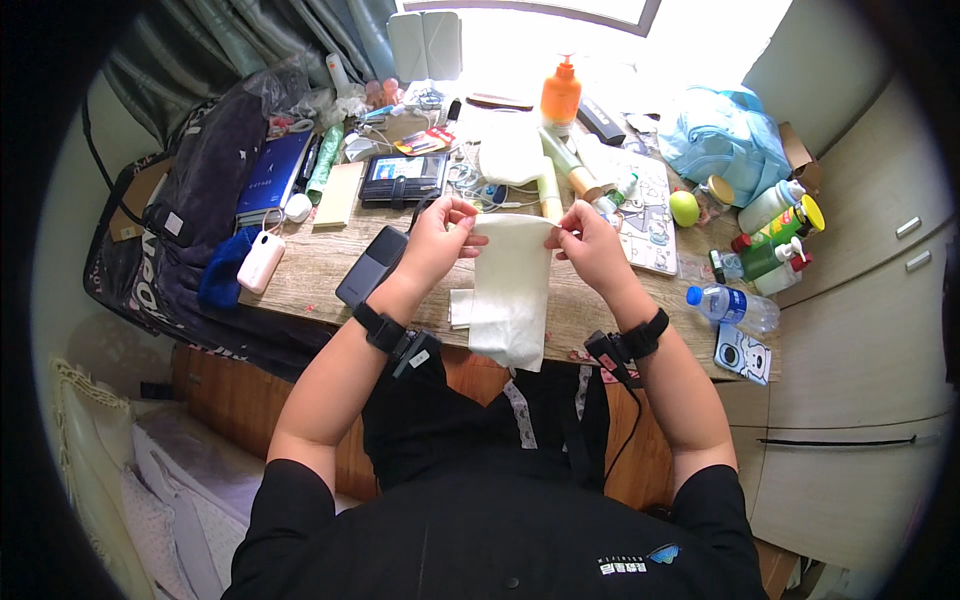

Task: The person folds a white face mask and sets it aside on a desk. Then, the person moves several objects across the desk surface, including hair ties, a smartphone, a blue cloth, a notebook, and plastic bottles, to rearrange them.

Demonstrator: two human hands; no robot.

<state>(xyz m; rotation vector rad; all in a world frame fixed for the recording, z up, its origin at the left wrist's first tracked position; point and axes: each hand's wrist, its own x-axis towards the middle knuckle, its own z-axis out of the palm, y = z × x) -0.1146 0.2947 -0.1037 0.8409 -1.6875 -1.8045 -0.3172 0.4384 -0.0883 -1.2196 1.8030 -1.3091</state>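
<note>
A long white sheet of tissue or soft cloth (pixel 511 292) hangs from both hands over the table's front edge. My left hand (pixel 448 234) pinches its upper left corner between thumb and fingers. At the upper right corner, my right hand (pixel 583 241) grips it the same way. Behind its left side lies a small folded white piece (pixel 460 308) on the wooden table. A dark power bank (pixel 373 266) lies beside my left wrist. Just beyond the hands are a green tube (pixel 550 187) and coiled white cables (pixel 463 177).
A black wallet (pixel 403 180), a yellow notepad (pixel 338 195) and a pink power bank (pixel 261 262) lie leftward. To the right are a patterned white laptop or case (pixel 651 214), a green apple (pixel 683 208), a water bottle (pixel 733 306) and a phone (pixel 742 353). An orange pump bottle (pixel 561 97) stands behind.
</note>
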